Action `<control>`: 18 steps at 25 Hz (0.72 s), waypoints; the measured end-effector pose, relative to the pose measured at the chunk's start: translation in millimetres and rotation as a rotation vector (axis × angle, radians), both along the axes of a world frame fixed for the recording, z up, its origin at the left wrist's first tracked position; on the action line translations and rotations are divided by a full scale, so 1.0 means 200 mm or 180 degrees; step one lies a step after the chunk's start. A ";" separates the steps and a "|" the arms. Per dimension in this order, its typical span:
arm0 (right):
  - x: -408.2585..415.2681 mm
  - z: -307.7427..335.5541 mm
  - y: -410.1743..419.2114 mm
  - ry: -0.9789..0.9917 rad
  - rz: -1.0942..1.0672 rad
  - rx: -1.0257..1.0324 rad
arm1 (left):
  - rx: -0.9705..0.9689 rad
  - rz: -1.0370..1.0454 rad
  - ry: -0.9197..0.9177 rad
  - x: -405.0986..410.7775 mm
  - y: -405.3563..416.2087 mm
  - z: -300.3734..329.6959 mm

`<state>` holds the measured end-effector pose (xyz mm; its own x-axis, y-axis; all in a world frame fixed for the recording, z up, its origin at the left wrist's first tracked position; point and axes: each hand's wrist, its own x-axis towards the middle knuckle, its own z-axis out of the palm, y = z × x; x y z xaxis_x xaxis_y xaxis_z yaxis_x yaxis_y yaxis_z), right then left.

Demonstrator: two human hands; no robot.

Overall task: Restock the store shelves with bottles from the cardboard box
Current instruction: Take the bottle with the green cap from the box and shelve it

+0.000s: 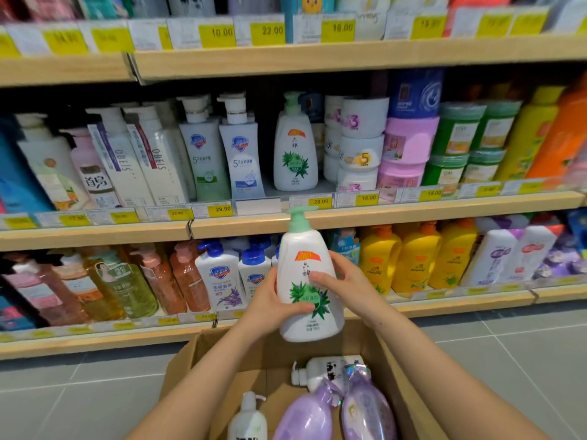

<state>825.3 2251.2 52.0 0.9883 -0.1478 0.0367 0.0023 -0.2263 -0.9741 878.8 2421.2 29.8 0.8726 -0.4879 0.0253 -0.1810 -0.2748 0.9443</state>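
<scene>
I hold a white pump bottle (303,325) with a green cap and a green leaf label upright above the cardboard box (203,369). My left hand (270,304) grips its left side, thumb across the label. My right hand (343,281) wraps its right side, fingers on the front. An identical bottle (295,147) stands on the middle shelf (413,211), straight above the held one. Inside the box lie two white pump bottles (320,371) (247,420) and two purple wrapped bottles (306,417) (368,408).
Three wooden shelves are packed with bottles and jars, with yellow price tags along their edges. Blue-capped white bottles (219,274) and yellow bottles (413,258) fill the bottom shelf behind the held bottle. Grey tiled floor (79,392) surrounds the box.
</scene>
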 end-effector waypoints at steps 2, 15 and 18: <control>0.02 0.09 -0.02 -0.0029 0.0072 -0.0116 | 0.0018 0.0058 -0.0227 0.02 -0.04 0.08; 0.23 0.48 -0.21 -0.0701 -0.0358 -0.0040 | 0.0503 0.0334 -0.1471 0.32 -0.03 0.38; 0.34 0.62 -0.22 -0.0966 -0.0268 -0.0246 | 0.0974 0.1729 -0.2211 0.51 0.14 0.40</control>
